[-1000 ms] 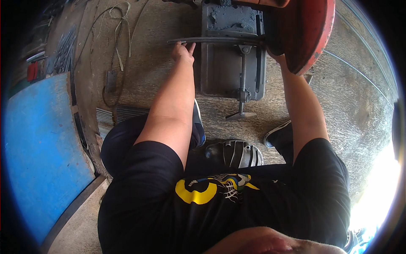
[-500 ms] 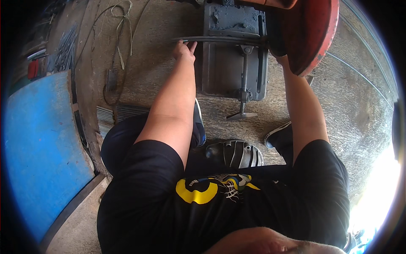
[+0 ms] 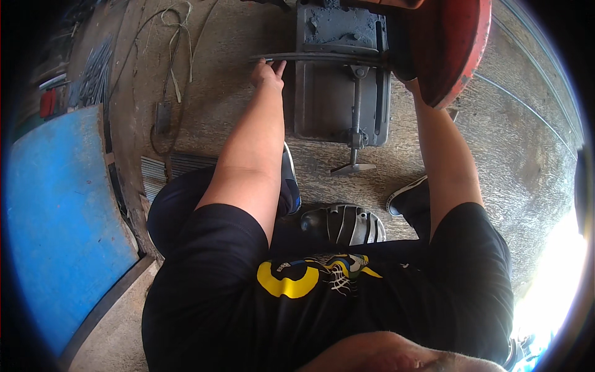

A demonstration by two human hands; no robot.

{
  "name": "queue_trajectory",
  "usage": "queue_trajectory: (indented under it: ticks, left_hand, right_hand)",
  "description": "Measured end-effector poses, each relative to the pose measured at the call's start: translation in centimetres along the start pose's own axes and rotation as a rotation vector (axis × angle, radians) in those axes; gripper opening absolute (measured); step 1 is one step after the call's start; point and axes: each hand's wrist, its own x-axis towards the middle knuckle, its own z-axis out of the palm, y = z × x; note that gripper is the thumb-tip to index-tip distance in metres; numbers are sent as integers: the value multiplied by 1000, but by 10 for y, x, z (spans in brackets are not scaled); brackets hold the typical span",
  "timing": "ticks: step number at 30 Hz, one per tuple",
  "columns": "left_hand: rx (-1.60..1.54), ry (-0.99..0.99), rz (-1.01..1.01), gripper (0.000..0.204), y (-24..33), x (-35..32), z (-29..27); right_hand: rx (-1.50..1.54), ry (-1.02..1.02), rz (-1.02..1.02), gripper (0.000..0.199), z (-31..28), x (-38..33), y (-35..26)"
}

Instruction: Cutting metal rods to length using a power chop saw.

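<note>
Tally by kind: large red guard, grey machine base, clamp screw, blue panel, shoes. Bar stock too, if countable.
Red guard: 1
Grey base: 1
Clamp screw: 1
Blue panel: 1
Shoes: 2
Bar stock at the left hand: pieces unclear, not counted
Total: 6

Head-worn fisheye view, which looked steeply down (edges bowed near its rim), black shirt (image 3: 347, 310) close below, floor (image 3: 223, 111) farther off

A: What lies left of the left hand (image 3: 267, 77)?
B: A looped cord (image 3: 180, 26); farther left, a bundle of thin rods (image 3: 94, 75) and a red object (image 3: 48, 103).
A: And below that hand?
B: Below and far left, a blue panel (image 3: 68, 204); below and right, a ribbed metal piece (image 3: 335, 224).
</note>
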Motion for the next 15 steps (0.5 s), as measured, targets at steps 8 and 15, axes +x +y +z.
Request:
queue_trajectory:
  ticks: [8, 15]
  left_hand:
    - [-2, 24, 31, 29, -2, -2, 1]
    - [-18, -6, 6, 27, -1, -1, 0]
  right_hand:
    - [-11, 5, 6, 38, -6, -5, -6]
    - [-9, 7, 11, 39, -6, -7, -9]
